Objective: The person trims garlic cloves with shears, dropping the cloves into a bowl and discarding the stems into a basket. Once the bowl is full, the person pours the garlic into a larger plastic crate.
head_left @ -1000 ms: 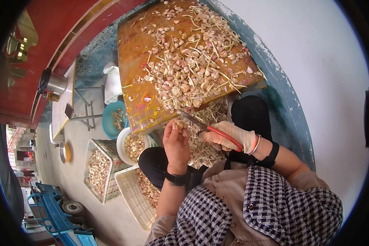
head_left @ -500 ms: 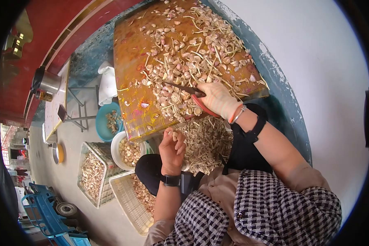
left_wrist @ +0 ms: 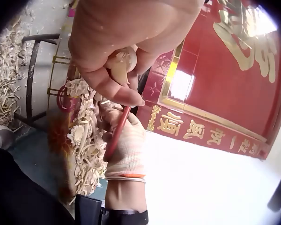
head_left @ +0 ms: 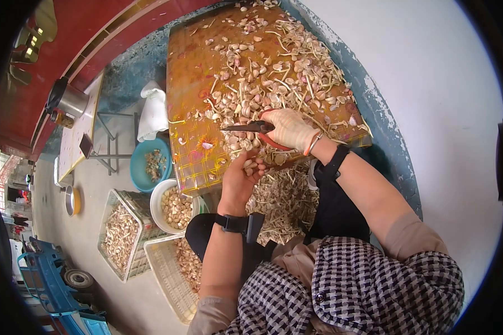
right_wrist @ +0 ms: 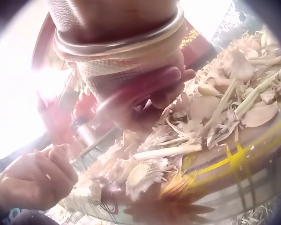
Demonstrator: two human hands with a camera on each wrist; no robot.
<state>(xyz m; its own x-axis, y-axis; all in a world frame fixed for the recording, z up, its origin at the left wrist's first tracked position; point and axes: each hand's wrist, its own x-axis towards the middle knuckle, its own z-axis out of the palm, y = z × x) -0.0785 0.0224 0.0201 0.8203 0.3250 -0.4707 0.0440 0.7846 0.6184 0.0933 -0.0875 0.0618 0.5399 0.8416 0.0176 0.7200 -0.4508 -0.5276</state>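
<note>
My left hand is at the near edge of the table, palm up, its curled fingers holding garlic cloves. My right hand, in a thin striped glove, grips a pair of scissors with red handles. Their dark blades point left across the near part of the garlic heap. Among the loose cloves lie dry stalks and papery skins. In the right wrist view, the gloved fingers are low against the heap, and what lies beneath them is hidden.
Cut stalks pile up below the table edge between the knees. To the left stand a white bucket of cloves, a blue basin and two crates of garlic. A wall bounds the right side.
My right hand has moved with the scissors from beside my left hand, below the table edge, up onto the garlic heap. My left hand dipped slightly, then rose to the table edge.
</note>
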